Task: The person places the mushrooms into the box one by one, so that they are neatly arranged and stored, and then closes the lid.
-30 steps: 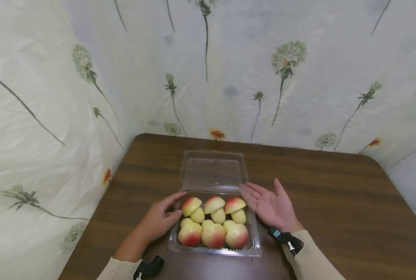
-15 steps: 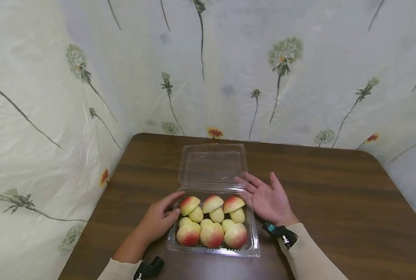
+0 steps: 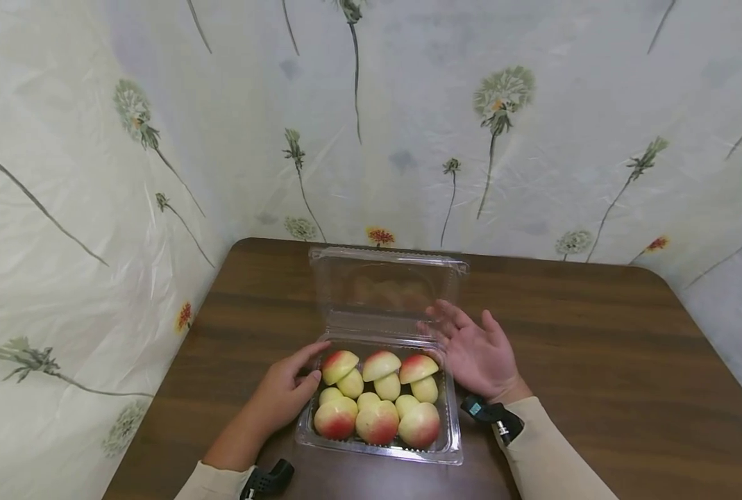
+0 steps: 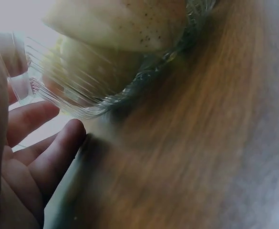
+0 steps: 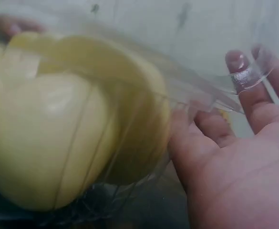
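Note:
A clear plastic clamshell box (image 3: 380, 453) stands on the brown table in the head view. Inside lie several mushroom-shaped pieces (image 3: 378, 422), pale yellow with reddish caps, in two rows. My left hand (image 3: 283, 392) holds the box's left side, thumb at the rim; in the left wrist view its fingers (image 4: 58, 152) lie along the ribbed wall. The raised lid (image 3: 339, 295) tilts up from the back hinge. My right hand (image 3: 479, 354), palm up with fingers extended, is at the box's right back corner. Its fingertips show through the clear plastic in the right wrist view.
The brown wooden table (image 3: 595, 361) extends to the right and behind the box. A pale plastic sheet (image 3: 408, 125) printed with dandelions hangs at the table's back and left sides.
The lid, which leaned further back, has swung upward on its hinge. My right hand has shifted slightly up and left behind it. The left hand keeps its place on the box.

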Demonstrator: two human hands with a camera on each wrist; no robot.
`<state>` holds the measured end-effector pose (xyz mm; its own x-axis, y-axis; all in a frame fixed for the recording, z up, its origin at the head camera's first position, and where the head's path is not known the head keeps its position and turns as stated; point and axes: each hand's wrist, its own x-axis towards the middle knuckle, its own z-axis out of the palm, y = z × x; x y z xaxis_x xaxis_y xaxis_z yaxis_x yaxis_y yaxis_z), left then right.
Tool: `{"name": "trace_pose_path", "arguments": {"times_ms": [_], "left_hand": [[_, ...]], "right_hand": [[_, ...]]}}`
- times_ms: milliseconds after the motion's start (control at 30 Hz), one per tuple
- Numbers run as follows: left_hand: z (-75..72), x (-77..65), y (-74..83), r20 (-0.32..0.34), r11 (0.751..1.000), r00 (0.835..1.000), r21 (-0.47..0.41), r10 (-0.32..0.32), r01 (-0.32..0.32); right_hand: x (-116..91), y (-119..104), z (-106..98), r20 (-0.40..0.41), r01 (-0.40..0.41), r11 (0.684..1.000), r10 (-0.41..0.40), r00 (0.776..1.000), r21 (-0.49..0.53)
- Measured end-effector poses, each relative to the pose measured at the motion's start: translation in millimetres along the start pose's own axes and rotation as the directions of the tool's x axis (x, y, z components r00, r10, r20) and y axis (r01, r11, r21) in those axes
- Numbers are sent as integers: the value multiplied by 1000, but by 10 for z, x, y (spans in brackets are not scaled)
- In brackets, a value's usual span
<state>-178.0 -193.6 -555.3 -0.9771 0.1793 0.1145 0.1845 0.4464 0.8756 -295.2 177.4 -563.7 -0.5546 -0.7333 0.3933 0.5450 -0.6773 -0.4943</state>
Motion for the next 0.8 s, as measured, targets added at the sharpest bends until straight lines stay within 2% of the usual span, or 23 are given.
{"name": "trace_pose_path", "arguments": {"times_ms": [167, 267, 333, 400, 500, 567, 633, 667, 700, 767, 800], "left_hand": [[6, -3, 9, -3, 1000, 1000, -1, -9, 9], [6, -6, 10, -17, 1000, 1000, 5, -23, 24], [4, -3, 2, -24, 999, 999, 1, -36, 36], [-5, 5, -22, -18, 998, 999, -35, -45, 44], [-83, 21, -64, 2, 986, 994, -123, -110, 109], [-190, 14, -80, 45, 965, 984, -196, -170, 176], [-333, -14, -80, 131, 934, 964, -245, -233, 259], [-405, -33, -78, 198, 920, 950, -267, -240, 288], [-474, -58, -70, 282, 904, 930, -289, -235, 316], [-575, -108, -58, 462, 873, 867, -327, -186, 362], [-603, -129, -51, 542, 860, 827, -340, -152, 381]], "right_hand": [[-15, 30, 88, 10, 26, 987, -24, 1000, -156], [-40, 51, 168, 6, 23, 963, -23, 1000, -268], [-69, 63, 217, -21, 10, 932, -19, 1000, -364], [-112, 80, 253, -60, -11, 887, -19, 998, -462], [-186, 120, 288, -136, -70, 816, -10, 991, -573], [-233, 157, 308, -206, -128, 796, 4, 979, -591], [-276, 193, 331, -268, -176, 775, 9, 963, -607], [-294, 211, 345, -300, -197, 773, 10, 954, -603], [-312, 229, 358, -332, -217, 770, 7, 943, -600], [-348, 259, 386, -365, -234, 763, -2, 931, -602], [-367, 275, 400, -378, -239, 760, -9, 926, -604]]}}
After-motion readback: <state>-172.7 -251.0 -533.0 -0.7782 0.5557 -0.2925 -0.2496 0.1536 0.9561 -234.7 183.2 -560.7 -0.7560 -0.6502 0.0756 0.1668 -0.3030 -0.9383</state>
